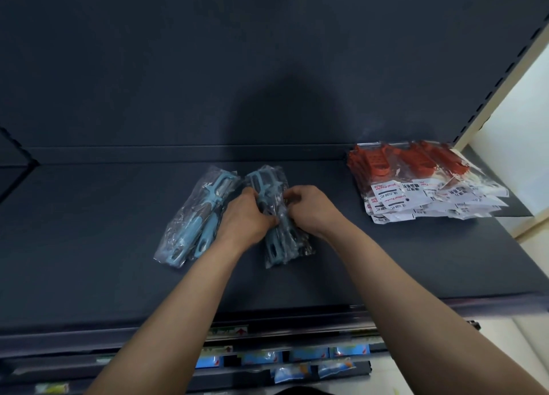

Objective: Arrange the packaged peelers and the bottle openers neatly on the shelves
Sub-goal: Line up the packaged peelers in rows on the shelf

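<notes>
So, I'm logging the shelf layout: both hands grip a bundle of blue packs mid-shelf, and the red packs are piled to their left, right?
Wrong side. The head view shows the red packs piled to the right of the hands on the shelf. The left hand and right hand do grip the blue bundle mid-shelf.

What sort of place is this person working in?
Most likely a shop being restocked: a dark display shelf on a slotted upright, bagged blue utensils and a pile of labelled red peelers lying on it, and tag strips along its front edge.
</notes>
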